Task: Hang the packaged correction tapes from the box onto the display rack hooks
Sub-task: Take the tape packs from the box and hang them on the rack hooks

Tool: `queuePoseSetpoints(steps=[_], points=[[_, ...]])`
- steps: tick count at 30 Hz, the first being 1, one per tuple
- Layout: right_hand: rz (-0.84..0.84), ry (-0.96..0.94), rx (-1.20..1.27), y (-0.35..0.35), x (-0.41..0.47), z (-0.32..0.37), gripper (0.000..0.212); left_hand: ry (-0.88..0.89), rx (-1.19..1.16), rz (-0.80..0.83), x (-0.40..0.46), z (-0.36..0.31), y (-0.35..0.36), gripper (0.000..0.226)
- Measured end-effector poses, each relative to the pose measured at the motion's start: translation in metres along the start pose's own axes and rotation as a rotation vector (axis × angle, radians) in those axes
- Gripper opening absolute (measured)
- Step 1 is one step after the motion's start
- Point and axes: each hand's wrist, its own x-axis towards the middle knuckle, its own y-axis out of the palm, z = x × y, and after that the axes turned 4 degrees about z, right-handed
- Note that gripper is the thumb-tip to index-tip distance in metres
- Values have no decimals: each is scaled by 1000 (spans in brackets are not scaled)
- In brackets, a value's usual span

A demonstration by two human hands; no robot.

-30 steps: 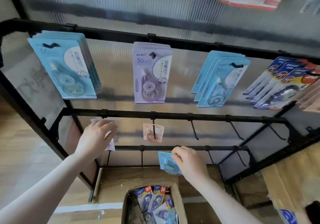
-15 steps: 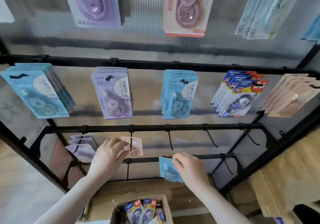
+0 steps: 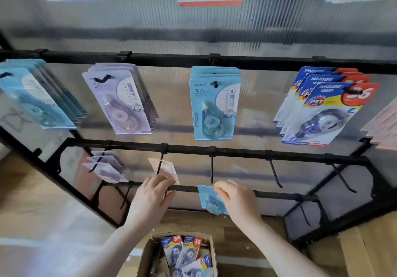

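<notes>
Right hand (image 3: 237,201) pinches a blue pack (image 3: 209,199) by its upper right corner, fingers curled over the card edge. The pack sits against the lowest rail (image 3: 279,195) of the rack; whether its hang hole is on a hook cannot be told, since the hand covers that corner. The pack's lower edge is partly hidden behind the wrist.

Left hand (image 3: 151,197) is at the same rail, fingers curled near the bottom of a pink pack (image 3: 164,168) hanging from a hook on the middle rail (image 3: 236,151). The fingertips are blurred; cannot tell whether they grip the pink pack, the rail, or nothing.

Box (image 3: 148,255), open, stands on the floor between the forearms, cut off by the bottom edge of the frame. It holds packs with red "36" badges (image 3: 182,251); the count is unreadable.

Middle rail: purple packs (image 3: 105,168) on the leftmost hook, the pink pack next, then three bare hooks (image 3: 212,170).

Upper rail, left to right: blue stack (image 3: 36,98), cut off at the left edge; lilac stack (image 3: 120,100); blue stack labelled "36" (image 3: 213,105); "JINUO" stack (image 3: 322,107); a pinkish stack (image 3: 382,126), cut off at the right.

Packs on the top row are cropped by the upper frame edge. The ribbed translucent panel (image 3: 150,30) behind the rack blurs whatever lies beyond it.
</notes>
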Motion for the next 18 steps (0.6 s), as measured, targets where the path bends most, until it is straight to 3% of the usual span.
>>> queuePoseSetpoints(steps=[10, 18], points=[[-62, -71, -4, 32, 29, -29, 6, -63, -58, 51, -11, 14, 38, 34], [-115, -154, -7, 46, 21, -32, 20, -60, -65, 124, -32, 27, 60, 36]])
